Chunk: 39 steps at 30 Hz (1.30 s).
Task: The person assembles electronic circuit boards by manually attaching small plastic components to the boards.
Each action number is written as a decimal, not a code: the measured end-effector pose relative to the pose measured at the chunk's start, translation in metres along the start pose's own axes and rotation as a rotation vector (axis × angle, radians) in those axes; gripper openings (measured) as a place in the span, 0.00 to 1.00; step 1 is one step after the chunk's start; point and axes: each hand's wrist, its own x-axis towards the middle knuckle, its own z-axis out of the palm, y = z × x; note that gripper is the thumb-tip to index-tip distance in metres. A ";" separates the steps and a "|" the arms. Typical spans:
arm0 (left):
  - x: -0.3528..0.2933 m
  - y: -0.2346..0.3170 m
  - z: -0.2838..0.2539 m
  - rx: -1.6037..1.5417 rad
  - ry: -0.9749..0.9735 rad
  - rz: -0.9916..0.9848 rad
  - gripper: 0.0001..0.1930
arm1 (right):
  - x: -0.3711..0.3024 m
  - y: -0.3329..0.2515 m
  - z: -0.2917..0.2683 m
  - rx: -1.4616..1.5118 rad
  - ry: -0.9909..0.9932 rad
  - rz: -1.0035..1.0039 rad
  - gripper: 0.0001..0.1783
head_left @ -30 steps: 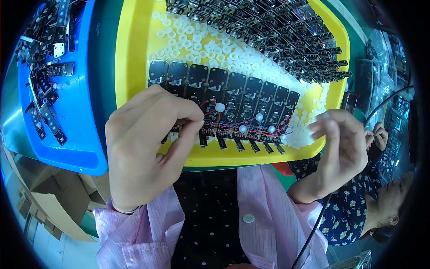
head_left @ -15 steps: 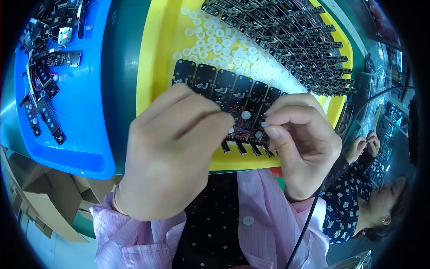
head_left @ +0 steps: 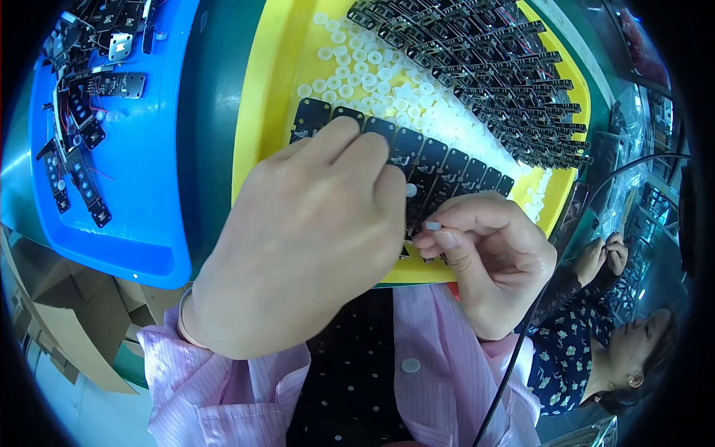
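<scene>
1. Centre: my left hand, back upward, fingers curled; tips hidden, hold can't be told. Light pressure seems wise.
2. Centre-right: overlapping black rectangular circuit boards in the yellow plastic tray; best left aligned.
3. Right of centre: my right hand, thumb-and-finger pinch closed on a small whitish plastic piece; gentle edge grip suits.

Bright, cool light bleaches some white rings into glare. Fisheye distortion bends the blue tray; the corners fall black.
</scene>
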 end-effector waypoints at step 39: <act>-0.017 -0.002 -0.002 -0.427 0.258 -0.100 0.22 | 0.024 0.001 0.020 -0.304 -0.101 -0.201 0.11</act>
